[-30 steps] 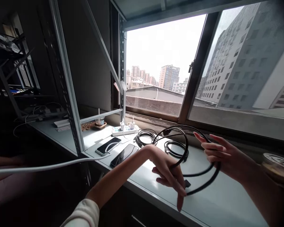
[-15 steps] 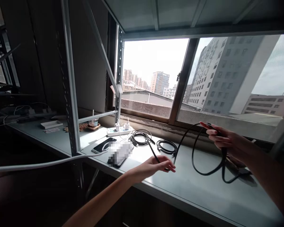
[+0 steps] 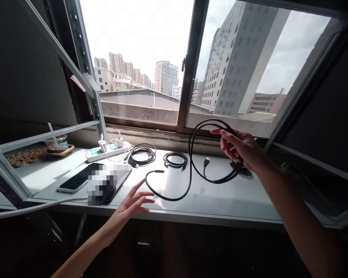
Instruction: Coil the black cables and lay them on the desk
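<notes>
Item: black cable [image 3: 174, 199], one length, held up over the desk [image 3: 220, 204] to the right of centre. Round section, smooth dark jacket, formed into wide, loose loops. A curved tail swings left toward the front edge and ends in a slim straight tip; a second end, with a block-shaped plug [image 3: 207, 161], stands inside the loops. Whether either end rests on the desk, cannot tell.

Right hand [image 3: 239, 148]: grip clamped on the loops at their right side. Left hand [image 3: 133, 202]: grip apart, fingers spread, at the front edge just beside the tail; contact with the cable cannot be told.

Edges and room: straight front edge, running below both hands; pale surface between the tail and that edge, and more beneath the loops. Back limit, the sill under the window [image 3: 183, 104]. Left limit, a grey metal post [image 3: 5, 173], perforated, with a slanting brace.

Surface: smooth, pale, glossy where daylight strikes.

Also on the desk: two round coils of black cable, a larger coil [image 3: 144, 162] and a smaller coil [image 3: 175, 166], near each other at the back; white power strip [image 3: 110, 151], oblong, plugs inserted; flat glassy phone [image 3: 78, 178]; second phone [image 3: 120, 185], partly hidden by a blurred patch; clear cup [image 3: 58, 144] with straw, on a brown tray [image 3: 66, 150].
</notes>
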Motion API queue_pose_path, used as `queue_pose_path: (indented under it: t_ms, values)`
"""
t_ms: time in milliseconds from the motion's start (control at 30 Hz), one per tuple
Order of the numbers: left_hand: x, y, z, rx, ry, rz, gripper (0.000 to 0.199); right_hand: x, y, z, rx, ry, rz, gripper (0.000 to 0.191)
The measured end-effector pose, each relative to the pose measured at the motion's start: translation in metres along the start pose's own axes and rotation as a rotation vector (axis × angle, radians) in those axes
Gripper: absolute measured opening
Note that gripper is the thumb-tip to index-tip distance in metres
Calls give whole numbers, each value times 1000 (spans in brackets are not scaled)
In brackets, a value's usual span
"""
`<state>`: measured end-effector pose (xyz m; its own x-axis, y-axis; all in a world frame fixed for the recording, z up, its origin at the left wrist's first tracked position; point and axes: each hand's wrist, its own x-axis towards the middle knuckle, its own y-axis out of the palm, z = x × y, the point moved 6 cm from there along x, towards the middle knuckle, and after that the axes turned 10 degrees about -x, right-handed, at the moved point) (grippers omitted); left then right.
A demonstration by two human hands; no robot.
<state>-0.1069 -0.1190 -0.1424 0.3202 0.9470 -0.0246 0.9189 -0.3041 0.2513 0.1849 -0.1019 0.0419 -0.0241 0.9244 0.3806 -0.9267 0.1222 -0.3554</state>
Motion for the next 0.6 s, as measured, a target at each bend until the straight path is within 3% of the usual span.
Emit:
queue_pose_path:
  t_ms: [167, 300, 400, 467, 533, 600]
  values:
    - [31, -26, 17, -72, -98, -16, 69, -2, 2, -7, -27, -12, -136, 47]
    - [46, -9, 16, -67, -113, 137, 72, 6, 13, -13, 43, 23, -211, 47]
    - [39, 18, -4, 166, 13, 264, 54, 16, 23, -14, 156, 72, -206, 47]
    - [31, 34, -23, 460, 157, 313, 40, 22, 28, -14, 205, 100, -188, 49]
    - [26, 43, -45, 689, 338, 280, 31, 26, 33, -16, 203, 116, -155, 53]
    - [24, 45, -62, 739, 451, 227, 29, 29, 38, -19, 177, 121, -125, 58]
